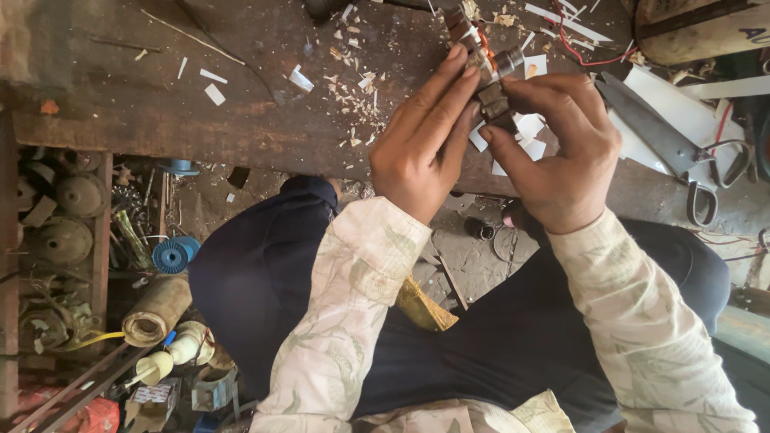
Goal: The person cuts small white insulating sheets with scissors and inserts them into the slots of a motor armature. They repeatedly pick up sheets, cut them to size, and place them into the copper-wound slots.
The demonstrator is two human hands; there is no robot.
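A small motor core was held just above the far edge of the dark wooden desk, tilted so that its length ran up and away to the left. It was a dull grey-brown metal piece, made of stubby cylindrical and blocky sections. A patch of orange showed near its upper end. Its lower, darker end sat pinched from both sides, over white paper scraps strewn on the desk.
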